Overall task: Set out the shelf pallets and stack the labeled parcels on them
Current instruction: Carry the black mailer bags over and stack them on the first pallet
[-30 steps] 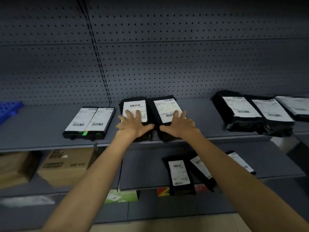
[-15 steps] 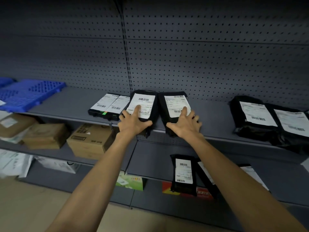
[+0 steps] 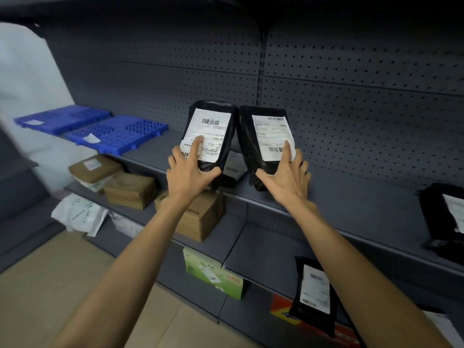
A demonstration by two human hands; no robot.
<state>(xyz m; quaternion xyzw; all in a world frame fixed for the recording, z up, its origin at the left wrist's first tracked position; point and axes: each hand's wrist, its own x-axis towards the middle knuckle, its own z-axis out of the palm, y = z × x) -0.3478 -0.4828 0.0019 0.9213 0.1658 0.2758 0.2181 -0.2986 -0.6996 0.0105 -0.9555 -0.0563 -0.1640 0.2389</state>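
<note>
At the far left of the grey shelf (image 3: 351, 197), two blue pallets (image 3: 115, 134) lay side by side against the pegboard back, each with a small white slip on it. Below them, on the next shelf down, sat brown cardboard boxes (image 3: 130, 189) and a white mailer bag (image 3: 80, 214). Toward the middle, the left hand (image 3: 188, 174) grasped the lower end of a black parcel (image 3: 209, 136), index finger stretched up across its white barcode label, the parcel raised and tilted with its label facing the camera. Just beside it, nearly touching along the upper edge, the right hand (image 3: 286, 177) gripped a second black parcel (image 3: 266, 144) the same way, its bottom edge close to the shelf front. At the far right another black labeled parcel (image 3: 442, 217) lay on the same shelf, well apart. Lower down stood a green carton (image 3: 213, 272) and one more black parcel (image 3: 313, 290).
</note>
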